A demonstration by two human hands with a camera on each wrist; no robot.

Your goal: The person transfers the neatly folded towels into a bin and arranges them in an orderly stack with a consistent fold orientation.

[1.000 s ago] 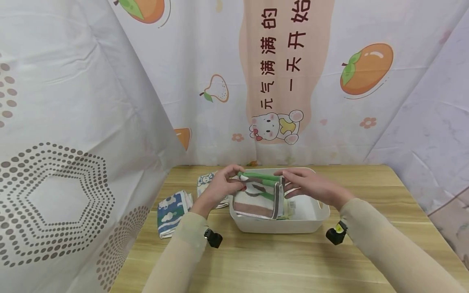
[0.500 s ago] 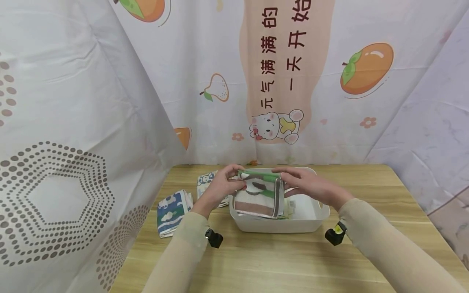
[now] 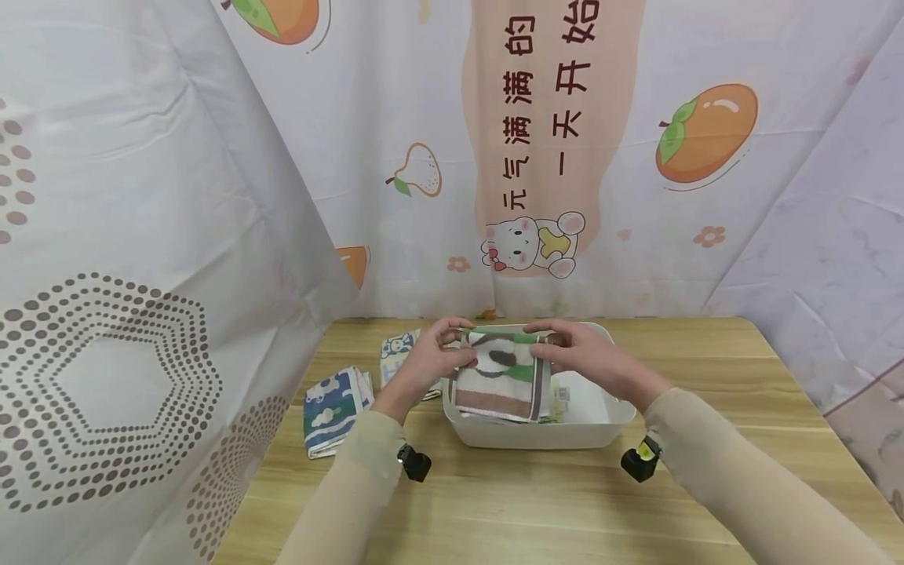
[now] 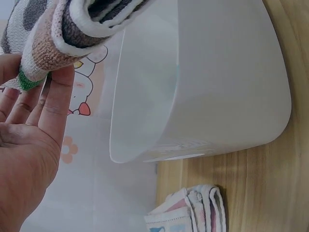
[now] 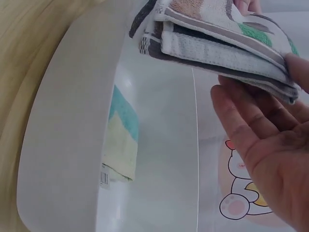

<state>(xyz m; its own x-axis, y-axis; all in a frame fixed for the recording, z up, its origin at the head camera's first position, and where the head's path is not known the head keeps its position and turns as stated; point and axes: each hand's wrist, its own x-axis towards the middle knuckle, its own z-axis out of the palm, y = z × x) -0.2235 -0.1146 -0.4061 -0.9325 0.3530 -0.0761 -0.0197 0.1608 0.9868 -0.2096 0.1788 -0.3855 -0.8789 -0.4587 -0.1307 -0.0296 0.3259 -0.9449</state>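
Note:
A folded towel (image 3: 497, 377) in white, brown, grey and green is held above the left part of a white plastic basket (image 3: 565, 436). My left hand (image 3: 439, 353) pinches its left side, thumb on the near face and fingers behind, as the left wrist view shows. At the other side my right hand (image 3: 582, 353) grips the towel's edge between the thumb on top and fingers beneath. Seen from the right wrist, the towel's layers (image 5: 222, 53) are stacked flat. Inside the basket lies a teal and pale yellow cloth (image 5: 120, 140) with a barcode label.
To the left of the basket lie a blue, green and white folded towel (image 3: 332, 412) and a white towel with a blue bear print (image 3: 397, 345), partly behind the left arm. Everything stands on a wooden table (image 3: 494, 502), with a printed curtain (image 3: 424, 259) behind.
My right thumb has come onto the near face of the towel's right side. The towel's front now lies flatter, its top edges closer together. The left hand has barely moved.

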